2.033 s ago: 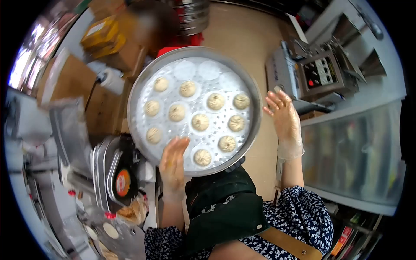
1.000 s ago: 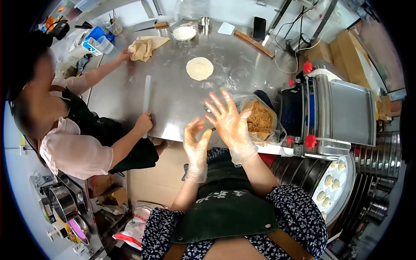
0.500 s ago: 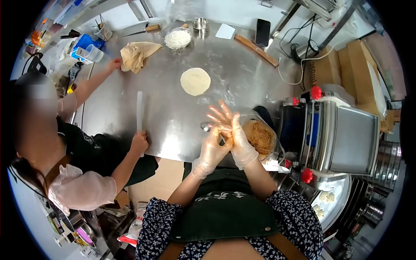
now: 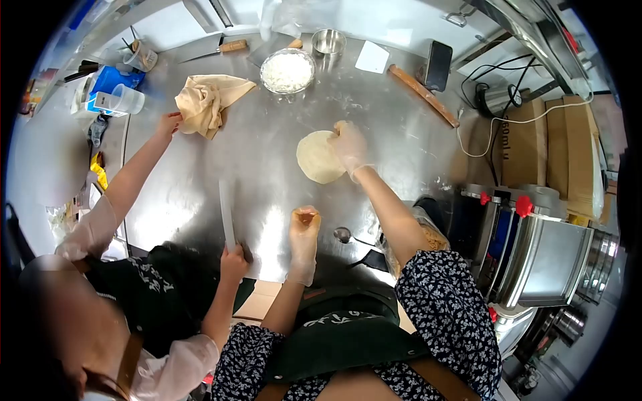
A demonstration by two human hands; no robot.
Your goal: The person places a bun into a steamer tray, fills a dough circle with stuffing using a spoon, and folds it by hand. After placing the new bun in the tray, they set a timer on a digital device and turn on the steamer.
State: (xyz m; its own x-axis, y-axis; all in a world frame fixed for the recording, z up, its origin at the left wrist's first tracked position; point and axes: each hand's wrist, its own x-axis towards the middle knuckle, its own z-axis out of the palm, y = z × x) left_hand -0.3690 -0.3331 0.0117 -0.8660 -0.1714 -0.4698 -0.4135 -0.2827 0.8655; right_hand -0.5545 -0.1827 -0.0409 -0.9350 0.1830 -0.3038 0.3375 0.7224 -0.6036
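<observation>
A flat round dough wrapper (image 4: 317,158) lies on the steel table. My right hand (image 4: 349,147), in a clear glove, reaches over its right edge with fingers bent onto the dough. Nearer my body, my left hand (image 4: 305,230), gloved too, is raised with its fingers curled in; nothing shows in it. A metal spoon (image 4: 343,234) rests to the right of that hand. Beneath my right forearm, partly hidden, is a container of brown crumbly filling (image 4: 435,238).
At left a co-worker's hand (image 4: 234,262) holds a long pale strip (image 4: 227,214); their other hand (image 4: 170,124) touches a tan cloth (image 4: 207,103). Along the back stand a bowl of flour (image 4: 287,71), a metal cup (image 4: 329,43), a wooden stick (image 4: 424,95) and a phone (image 4: 438,65). A machine (image 4: 548,257) stands right.
My hands have parted: the right moved forward to the dough wrapper, and the left stayed near my body and curled. The spoon is now in plain sight. The camera view shifted.
</observation>
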